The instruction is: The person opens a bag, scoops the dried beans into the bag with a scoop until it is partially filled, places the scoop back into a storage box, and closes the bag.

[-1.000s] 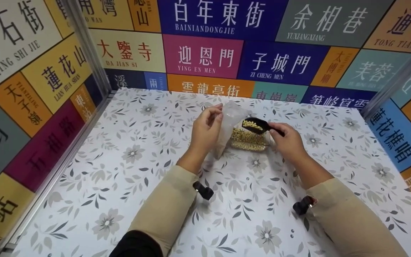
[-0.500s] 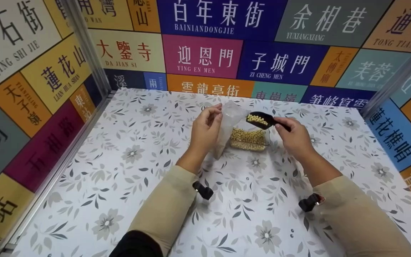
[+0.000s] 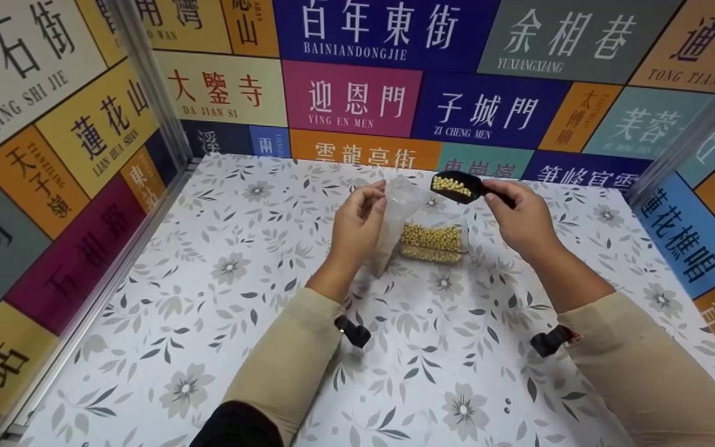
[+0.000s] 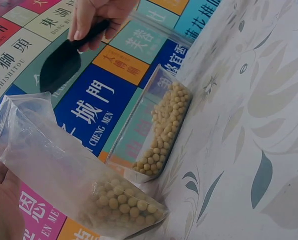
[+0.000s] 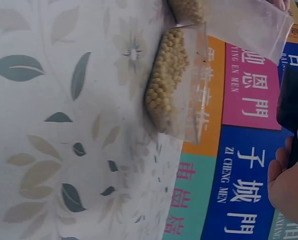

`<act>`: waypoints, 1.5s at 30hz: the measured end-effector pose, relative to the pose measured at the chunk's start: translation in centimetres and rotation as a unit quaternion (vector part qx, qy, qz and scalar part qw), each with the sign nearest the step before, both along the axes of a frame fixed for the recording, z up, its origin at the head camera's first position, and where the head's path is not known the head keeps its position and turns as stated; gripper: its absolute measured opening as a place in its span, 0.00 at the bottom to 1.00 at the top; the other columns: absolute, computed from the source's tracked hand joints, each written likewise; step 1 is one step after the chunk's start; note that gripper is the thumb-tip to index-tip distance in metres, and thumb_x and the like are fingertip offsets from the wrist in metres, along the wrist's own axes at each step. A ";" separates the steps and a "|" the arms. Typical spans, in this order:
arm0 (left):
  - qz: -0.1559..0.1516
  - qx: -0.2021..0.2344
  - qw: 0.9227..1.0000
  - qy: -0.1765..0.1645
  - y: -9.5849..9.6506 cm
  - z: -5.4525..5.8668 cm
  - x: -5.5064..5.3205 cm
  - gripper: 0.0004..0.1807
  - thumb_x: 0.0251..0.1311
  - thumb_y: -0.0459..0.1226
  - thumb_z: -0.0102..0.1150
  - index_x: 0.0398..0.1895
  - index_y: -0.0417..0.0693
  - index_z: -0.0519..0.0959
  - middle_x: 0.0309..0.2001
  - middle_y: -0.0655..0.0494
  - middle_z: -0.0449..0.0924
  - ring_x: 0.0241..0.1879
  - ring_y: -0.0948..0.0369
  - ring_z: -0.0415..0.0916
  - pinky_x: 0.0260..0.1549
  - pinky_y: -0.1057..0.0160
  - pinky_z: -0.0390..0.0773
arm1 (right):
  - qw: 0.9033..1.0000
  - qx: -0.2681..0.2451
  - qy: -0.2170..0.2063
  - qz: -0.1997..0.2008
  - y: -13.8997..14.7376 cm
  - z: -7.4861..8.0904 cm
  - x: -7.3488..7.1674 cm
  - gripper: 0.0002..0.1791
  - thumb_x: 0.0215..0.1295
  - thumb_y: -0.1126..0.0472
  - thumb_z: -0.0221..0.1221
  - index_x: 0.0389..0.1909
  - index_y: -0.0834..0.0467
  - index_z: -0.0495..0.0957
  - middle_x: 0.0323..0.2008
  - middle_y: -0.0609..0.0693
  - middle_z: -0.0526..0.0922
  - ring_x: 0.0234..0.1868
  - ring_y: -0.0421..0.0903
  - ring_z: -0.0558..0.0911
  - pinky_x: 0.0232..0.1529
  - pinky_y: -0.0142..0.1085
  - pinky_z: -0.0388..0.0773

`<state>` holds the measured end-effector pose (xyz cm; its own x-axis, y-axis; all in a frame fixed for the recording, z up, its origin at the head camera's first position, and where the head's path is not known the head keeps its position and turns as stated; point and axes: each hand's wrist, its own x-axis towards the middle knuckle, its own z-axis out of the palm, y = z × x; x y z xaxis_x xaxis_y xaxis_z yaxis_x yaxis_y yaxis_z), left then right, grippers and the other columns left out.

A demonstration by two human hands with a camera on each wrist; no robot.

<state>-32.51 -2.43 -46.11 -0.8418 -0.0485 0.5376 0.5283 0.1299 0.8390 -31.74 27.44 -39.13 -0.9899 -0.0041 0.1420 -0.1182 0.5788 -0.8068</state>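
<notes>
With my left hand (image 3: pixel 357 226) I grip the upper side of a clear plastic bag (image 3: pixel 402 202), which stands tilted on the table. Soybeans (image 4: pixel 121 200) fill its bottom corner in the left wrist view. My right hand (image 3: pixel 522 217) pinches the handle of a black scoop (image 3: pixel 474 187). Soybeans lie in the scoop, which is raised beyond the box and to the right of the bag's mouth. A clear rectangular box (image 4: pixel 131 120), partly filled with soybeans (image 4: pixel 163 127), sits on the table between the hands, right beside the bag.
A white tablecloth (image 3: pixel 227 354) with grey flowers and leaves covers the table. Coloured panels (image 3: pixel 357 99) printed with street names stand along the back and both sides. Each sleeve carries a small black wrist device (image 3: pixel 354 332).
My right hand has lifted the loaded scoop up and to the right, from just over the box to well above it. The left hand and the bag have stayed in place.
</notes>
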 end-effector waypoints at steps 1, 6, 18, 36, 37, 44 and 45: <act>0.001 -0.001 1.000 -0.001 0.0 0.0 0.0 0.07 0.80 0.37 0.57 0.50 0.43 0.80 0.67 0.50 0.84 0.67 0.59 0.82 0.68 0.69 0.81 | 1.000 0.004 0.006 0.001 -0.1 0.3 0.1 0.24 0.83 0.46 0.54 0.73 0.49 0.77 0.74 0.51 0.74 0.71 0.47 0.76 0.61 0.27 0.79; -0.001 -0.006 1.000 -0.006 0.1 0.0 0.1 0.07 0.80 0.38 0.56 0.50 0.44 0.80 0.68 0.51 0.83 0.67 0.59 0.82 0.68 0.69 0.81 | 0.997 0.041 0.050 0.028 -1.0 1.5 0.2 0.22 0.84 0.49 0.54 0.71 0.49 0.79 0.71 0.51 0.76 0.64 0.48 0.78 0.52 0.23 0.77; -0.002 0.006 1.000 -0.008 0.1 0.1 0.1 0.06 0.79 0.37 0.58 0.50 0.44 0.81 0.67 0.52 0.84 0.67 0.60 0.82 0.69 0.68 0.81 | 0.974 0.176 0.122 0.074 -3.2 3.6 0.4 0.20 0.84 0.56 0.56 0.70 0.52 0.80 0.66 0.53 0.80 0.70 0.57 0.75 0.72 0.58 0.74; -0.010 0.012 1.000 -0.001 0.1 0.1 0.1 0.08 0.80 0.36 0.57 0.50 0.40 0.80 0.67 0.47 0.84 0.68 0.55 0.82 0.69 0.65 0.81 | 0.949 0.208 0.219 0.094 -2.8 4.3 0.4 0.17 0.80 0.63 0.59 0.65 0.58 0.84 0.58 0.58 0.85 0.65 0.61 0.77 0.67 0.59 0.74; -0.011 0.012 1.000 0.002 0.1 0.1 0.1 0.08 0.79 0.36 0.57 0.50 0.40 0.80 0.67 0.47 0.84 0.67 0.55 0.82 0.69 0.65 0.82 | 0.949 0.207 0.220 0.094 -2.7 4.3 0.4 0.17 0.80 0.63 0.59 0.64 0.58 0.84 0.58 0.58 0.85 0.65 0.62 0.77 0.67 0.59 0.74; -0.002 0.011 1.000 0.003 0.1 0.0 0.0 0.07 0.79 0.36 0.58 0.49 0.41 0.80 0.66 0.48 0.85 0.66 0.58 0.83 0.68 0.67 0.81 | 0.960 0.191 0.191 0.076 -1.5 3.8 0.7 0.18 0.81 0.61 0.58 0.67 0.55 0.83 0.60 0.57 0.83 0.67 0.61 0.76 0.67 0.60 0.74; -0.002 0.010 1.000 0.000 0.1 0.1 0.1 0.07 0.79 0.36 0.58 0.49 0.41 0.80 0.66 0.49 0.85 0.66 0.58 0.83 0.68 0.68 0.81 | 0.962 0.186 0.184 0.072 -1.2 3.6 0.7 0.18 0.82 0.60 0.58 0.67 0.55 0.83 0.61 0.57 0.83 0.67 0.61 0.76 0.67 0.60 0.74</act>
<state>-32.42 -2.31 -46.03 -0.8418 -0.0560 0.5368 0.5290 0.1116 0.8412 -31.06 26.26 -35.51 -0.8580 -0.2566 0.4450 -0.4577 0.7753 -0.4353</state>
